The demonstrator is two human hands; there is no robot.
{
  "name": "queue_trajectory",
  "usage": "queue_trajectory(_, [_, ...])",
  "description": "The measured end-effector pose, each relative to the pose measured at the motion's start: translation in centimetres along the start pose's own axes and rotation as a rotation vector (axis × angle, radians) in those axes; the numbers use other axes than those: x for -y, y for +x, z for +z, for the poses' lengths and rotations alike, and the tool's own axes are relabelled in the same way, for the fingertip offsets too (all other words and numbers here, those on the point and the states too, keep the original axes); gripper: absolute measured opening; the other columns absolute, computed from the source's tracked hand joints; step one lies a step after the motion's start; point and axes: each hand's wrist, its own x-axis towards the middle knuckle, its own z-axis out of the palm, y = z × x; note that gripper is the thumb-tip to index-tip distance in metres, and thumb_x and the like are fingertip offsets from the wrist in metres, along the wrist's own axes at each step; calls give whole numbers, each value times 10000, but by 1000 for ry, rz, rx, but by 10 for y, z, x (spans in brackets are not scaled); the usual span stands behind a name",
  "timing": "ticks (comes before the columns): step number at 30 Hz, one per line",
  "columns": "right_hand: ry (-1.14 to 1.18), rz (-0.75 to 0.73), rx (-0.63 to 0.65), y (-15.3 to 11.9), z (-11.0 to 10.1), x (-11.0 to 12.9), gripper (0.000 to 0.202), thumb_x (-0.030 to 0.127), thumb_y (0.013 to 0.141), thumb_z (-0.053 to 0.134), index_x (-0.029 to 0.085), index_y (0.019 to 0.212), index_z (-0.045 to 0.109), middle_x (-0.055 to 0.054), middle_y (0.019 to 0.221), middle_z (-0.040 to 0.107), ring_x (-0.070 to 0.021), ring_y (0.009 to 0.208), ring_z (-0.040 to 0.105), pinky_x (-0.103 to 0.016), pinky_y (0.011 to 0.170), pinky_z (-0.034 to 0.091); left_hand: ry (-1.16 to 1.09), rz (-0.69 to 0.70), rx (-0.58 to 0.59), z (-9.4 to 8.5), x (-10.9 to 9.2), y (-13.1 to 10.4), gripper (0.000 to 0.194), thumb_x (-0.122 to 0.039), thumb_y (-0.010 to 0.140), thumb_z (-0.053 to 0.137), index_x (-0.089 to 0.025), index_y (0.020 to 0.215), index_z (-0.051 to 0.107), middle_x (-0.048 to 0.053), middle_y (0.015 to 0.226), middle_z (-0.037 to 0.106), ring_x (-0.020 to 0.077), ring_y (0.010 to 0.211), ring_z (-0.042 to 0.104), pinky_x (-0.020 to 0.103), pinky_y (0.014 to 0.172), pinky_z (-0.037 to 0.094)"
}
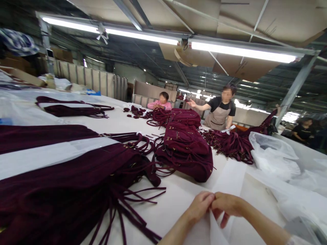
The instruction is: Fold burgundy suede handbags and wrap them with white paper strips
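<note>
My left hand (200, 205) and my right hand (226, 206) meet at the lower middle of the head view. Their fingertips pinch the edge of a thin white sheet (231, 178), which hangs below them and stretches away over the table. Just beyond lies a stack of dark maroon bags (189, 144) with cords and small metal fittings. To the left, a large pile of maroon fabric pieces (63, 180) has long straps trailing toward my left hand, with a white strip (58, 154) across it.
Maroon straps (232, 144) are heaped beyond the sheet, beside clear plastic bags (276, 160) at right. Two people (219, 114) (163, 102) are across the white table (184, 190). More maroon pieces (66, 109) lie at far left. A lamp frame spans overhead.
</note>
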Motion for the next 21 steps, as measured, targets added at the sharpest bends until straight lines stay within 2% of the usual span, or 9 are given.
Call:
queue_trajectory(2, [132, -41, -20, -6, -8, -21, 335, 285, 729, 470, 162, 1013, 599, -93, 1011, 641, -194, 877, 650, -265, 582, 560, 100, -13, -24, 4, 3, 2, 254, -333, 788, 551, -168, 904, 705, 55, 1102, 622, 226, 1051, 553, 319, 949, 426])
queue_trajectory(4, [139, -52, -181, -13, -15, -53, 391, 403, 750, 483, 176, 1040, 611, -99, 1048, 619, -208, 916, 626, -260, 594, 544, 140, -34, -82, 10, 8, 3, 185, -183, 671, 590, -169, 821, 696, 54, 1139, 597, 231, 1060, 544, 309, 952, 418])
queue_trajectory(7, [-40, -12, -569, -21, -19, -103, 571, 554, 769, 437, 182, 1179, 579, -120, 1038, 610, -235, 871, 621, -319, 670, 549, 168, -67, -177, 19, 16, 6, 325, -33, 585, 500, -160, 822, 683, 73, 1088, 605, 223, 1049, 548, 296, 957, 407])
queue_trajectory(8, [-59, 35, -650, -23, -18, -116, 639, 588, 771, 425, 179, 1248, 543, -133, 1059, 603, -252, 871, 623, -343, 686, 551, 181, -79, -216, 21, 17, 7, 359, -10, 579, 466, -153, 832, 678, 79, 1040, 611, 219, 1028, 554, 298, 951, 408])
queue_trajectory(10, [-15, 148, -699, -26, -14, -133, 755, 640, 789, 385, 183, 1390, 416, -152, 1129, 583, -280, 917, 626, -380, 707, 555, 211, -99, -295, 22, 18, 7, 399, 13, 586, 420, -137, 864, 664, 87, 980, 604, 214, 996, 555, 310, 935, 414])
queue_trajectory(13, [-41, 125, -672, -21, -2, -131, 790, 648, 830, 330, 177, 1464, 313, -153, 1252, 548, -292, 1112, 572, -413, 907, 497, 266, -89, -370, 18, 14, 6, 405, 31, 606, 389, -128, 880, 642, 94, 978, 579, 205, 977, 543, 318, 928, 414])
queue_trajectory(16, [-237, -6, -658, -4, 14, -113, 779, 639, 838, 369, 152, 1446, 362, -157, 1443, 403, -296, 1368, 324, -417, 1124, 264, 330, -34, -373, 9, 8, 3, 402, 42, 626, 383, -131, 885, 637, 99, 1004, 563, 200, 988, 534, 310, 940, 411])
queue_trajectory(18, [-342, 7, -595, 11, 22, -99, 750, 632, 845, 397, 196, 1454, 350, -135, 1525, 278, -311, 1417, 203, -489, 1130, 208, 371, 4, -363, 3, 5, 2, 429, 43, 650, 377, -140, 937, 638, 102, 1061, 556, 199, 1042, 519, 306, 976, 395])
queue_trajectory(21, [-481, 39, -536, 35, 25, -83, 713, 599, 872, 397, 237, 1477, 288, -105, 1564, 169, -346, 1425, 144, -586, 1096, 189, 425, 20, -344, -7, 4, 7, 440, 27, 690, 367, -147, 987, 643, 103, 1102, 560, 194, 1069, 519, 306, 1001, 389])
